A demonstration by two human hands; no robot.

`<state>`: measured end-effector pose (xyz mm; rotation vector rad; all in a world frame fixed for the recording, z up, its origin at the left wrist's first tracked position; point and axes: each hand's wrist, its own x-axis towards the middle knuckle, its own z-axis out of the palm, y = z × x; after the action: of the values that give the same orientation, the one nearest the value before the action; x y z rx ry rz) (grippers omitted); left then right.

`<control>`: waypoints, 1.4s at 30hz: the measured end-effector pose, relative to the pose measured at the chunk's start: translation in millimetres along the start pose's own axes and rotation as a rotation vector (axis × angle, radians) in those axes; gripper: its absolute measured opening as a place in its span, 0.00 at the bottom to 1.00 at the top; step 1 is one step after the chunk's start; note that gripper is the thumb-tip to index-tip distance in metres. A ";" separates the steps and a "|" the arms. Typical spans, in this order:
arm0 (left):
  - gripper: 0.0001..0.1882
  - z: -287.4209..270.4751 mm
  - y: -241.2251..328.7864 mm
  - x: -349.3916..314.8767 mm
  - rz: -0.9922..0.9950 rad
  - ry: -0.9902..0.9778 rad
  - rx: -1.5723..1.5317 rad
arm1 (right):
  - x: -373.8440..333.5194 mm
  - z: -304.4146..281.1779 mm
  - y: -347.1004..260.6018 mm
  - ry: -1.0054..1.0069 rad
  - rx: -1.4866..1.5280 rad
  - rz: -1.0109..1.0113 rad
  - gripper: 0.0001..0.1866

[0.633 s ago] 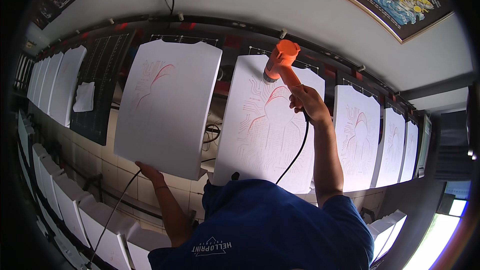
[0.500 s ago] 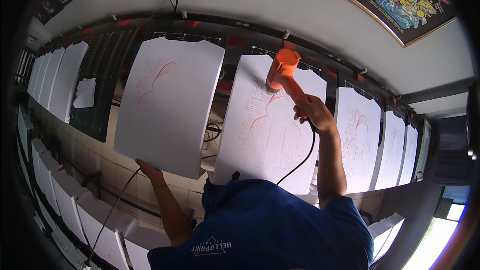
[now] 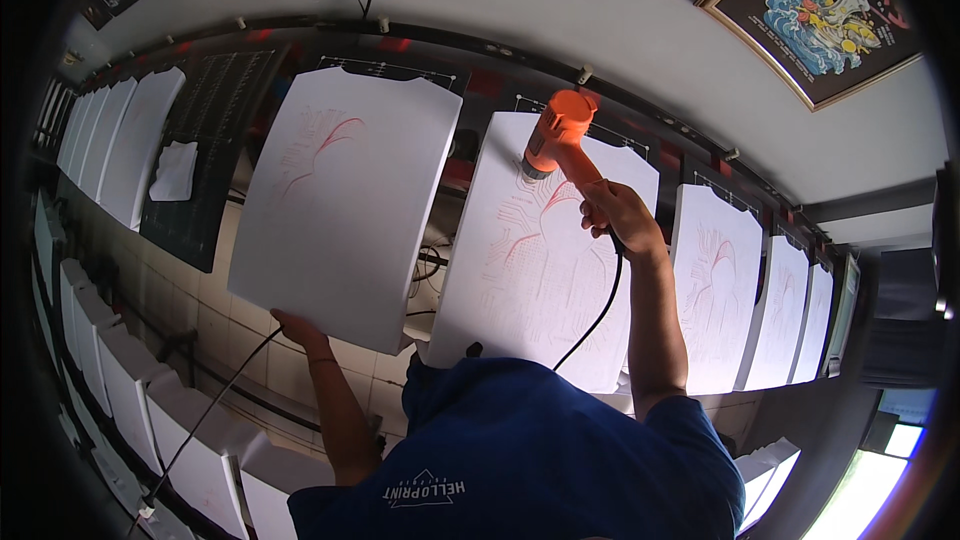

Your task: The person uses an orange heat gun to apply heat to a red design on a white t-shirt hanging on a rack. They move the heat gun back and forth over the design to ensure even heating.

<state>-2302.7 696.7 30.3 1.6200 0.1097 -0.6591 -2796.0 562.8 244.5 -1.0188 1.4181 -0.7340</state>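
My right hand (image 3: 622,219) is wrapped round the handle of an orange heat gun (image 3: 562,132). Its dark nozzle points down at the upper left part of a white T-shirt (image 3: 470,290) laid flat on a board, printed with fine red and grey lines. A black cord trails from the handle toward my body. My left hand (image 3: 300,331) is closed on a black cord (image 3: 215,410) at the near edge of another white T-shirt (image 3: 335,210), which carries a partial red print. That cord runs off to the lower left. Whether the fingers also touch the board is unclear.
More printed white shirts (image 3: 715,290) on boards stand to the right, others (image 3: 150,150) far left. A bare dark board (image 3: 215,140) holds a small white piece (image 3: 174,172). Behind runs a dark rail (image 3: 500,48); another row of white boards (image 3: 195,420) lies lower left.
The heat gun has shifted slightly left over the shirt, its nozzle nearer the shirt's upper left. My left hand stays at the board's near edge with the cord. The whole view has shifted a little.
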 end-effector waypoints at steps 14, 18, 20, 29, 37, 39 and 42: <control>0.37 -2.5 -2.2 5.6 0.040 0.020 0.007 | 11.3 21.6 -2.8 -0.035 -0.011 -0.048 0.16; 0.37 2.1 6.3 -6.7 0.052 0.021 0.041 | -10.6 17.6 -13.0 -0.036 -0.048 0.064 0.15; 0.37 0.1 3.3 -4.0 0.028 0.043 0.051 | -18.3 13.8 -6.9 -0.056 -0.065 0.057 0.15; 0.36 -14.0 -21.4 32.8 0.122 0.134 0.193 | -48.9 -8.4 13.6 0.020 -0.048 0.053 0.16; 0.38 -14.7 -14.2 34.8 0.141 0.168 0.291 | -57.6 -12.1 23.8 0.042 0.008 0.013 0.15; 0.38 -8.7 -16.0 33.3 0.131 0.201 0.295 | -63.0 -10.7 23.1 0.003 0.082 0.043 0.15; 0.38 -4.2 -14.8 28.2 0.102 0.179 0.225 | -64.8 5.1 22.3 -0.007 0.057 0.034 0.15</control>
<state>-2284.4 694.7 4.0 1.8875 0.0850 -0.4600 -2798.7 631.0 252.2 -0.9504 1.3978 -0.7417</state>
